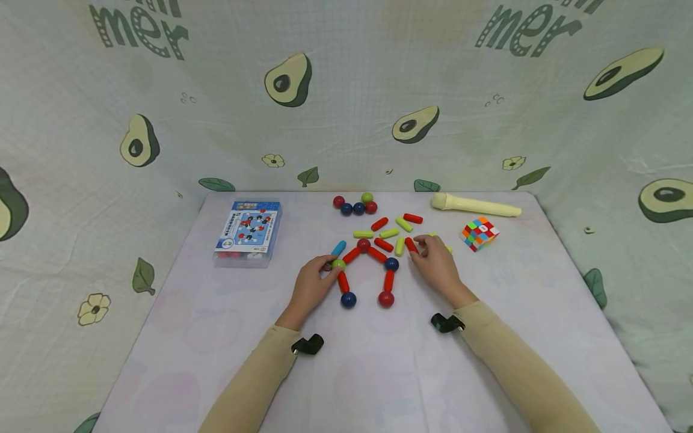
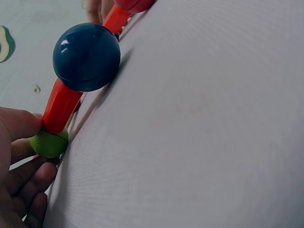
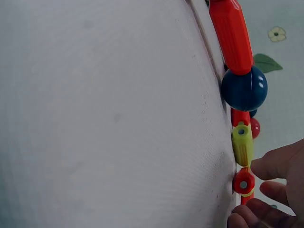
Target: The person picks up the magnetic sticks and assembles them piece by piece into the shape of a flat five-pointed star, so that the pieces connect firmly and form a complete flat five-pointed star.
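Here, at the centre of the head view, a figure of red rods and balls lies flat on the table [image 1: 379, 373]. The left hand [image 1: 311, 287] pinches the figure's green ball [image 1: 338, 264] between thumb and curled fingers. Just right of the figure, the right hand [image 1: 437, 264] closes its fingertips on a loose red rod [image 1: 411, 245]. Loose balls [image 1: 356, 205] sit above; a box [image 1: 248, 233] lies centre-left, a cube [image 1: 479, 233] and a pale stick [image 1: 475, 205] upper right.

Avocado-print cloth [image 1: 346, 120] behind white table [image 1: 379, 373]
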`<state>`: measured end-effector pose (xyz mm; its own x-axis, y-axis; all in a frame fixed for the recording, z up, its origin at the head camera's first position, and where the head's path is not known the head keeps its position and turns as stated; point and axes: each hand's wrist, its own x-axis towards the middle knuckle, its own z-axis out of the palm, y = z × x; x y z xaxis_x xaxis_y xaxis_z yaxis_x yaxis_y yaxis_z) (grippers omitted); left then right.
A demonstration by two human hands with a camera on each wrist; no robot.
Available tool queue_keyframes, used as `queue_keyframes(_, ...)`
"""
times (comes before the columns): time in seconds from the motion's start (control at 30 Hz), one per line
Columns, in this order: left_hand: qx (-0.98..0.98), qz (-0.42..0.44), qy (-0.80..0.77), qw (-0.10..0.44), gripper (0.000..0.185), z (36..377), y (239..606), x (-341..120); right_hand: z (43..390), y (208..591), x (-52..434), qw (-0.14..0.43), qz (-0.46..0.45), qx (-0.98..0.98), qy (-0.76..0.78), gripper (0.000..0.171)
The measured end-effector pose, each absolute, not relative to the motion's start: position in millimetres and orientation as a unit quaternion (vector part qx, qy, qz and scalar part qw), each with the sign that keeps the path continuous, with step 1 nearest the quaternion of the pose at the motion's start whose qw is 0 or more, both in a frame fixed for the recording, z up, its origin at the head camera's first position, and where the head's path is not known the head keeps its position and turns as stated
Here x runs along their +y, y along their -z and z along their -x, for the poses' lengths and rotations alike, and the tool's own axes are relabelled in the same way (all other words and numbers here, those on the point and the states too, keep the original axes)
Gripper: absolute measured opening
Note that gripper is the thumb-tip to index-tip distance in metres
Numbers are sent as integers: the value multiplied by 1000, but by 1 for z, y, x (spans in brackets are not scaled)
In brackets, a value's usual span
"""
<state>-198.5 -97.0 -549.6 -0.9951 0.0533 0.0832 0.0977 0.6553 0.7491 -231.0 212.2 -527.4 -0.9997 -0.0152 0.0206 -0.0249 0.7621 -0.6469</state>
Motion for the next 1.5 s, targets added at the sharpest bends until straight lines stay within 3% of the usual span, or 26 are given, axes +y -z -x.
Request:
queue_keyframes(0.47,-907,43,419,21,37,199,551,-98,237,529,210,7,-21,-960,-279,32)
queue_keyframes(1.07,-909,52,414,15,42,189,549,-105,199,528,219,-19,-80,-963,-258,34)
queue_keyframes(1.33,-913,92,397,2,50,183,545,-110,187,526,220,-10,-97,-960,-263,31)
queue_keyframes(1.5,-910,162,381,-13,53,180,543,-114,181,523,217,19,-113,-952,-283,29)
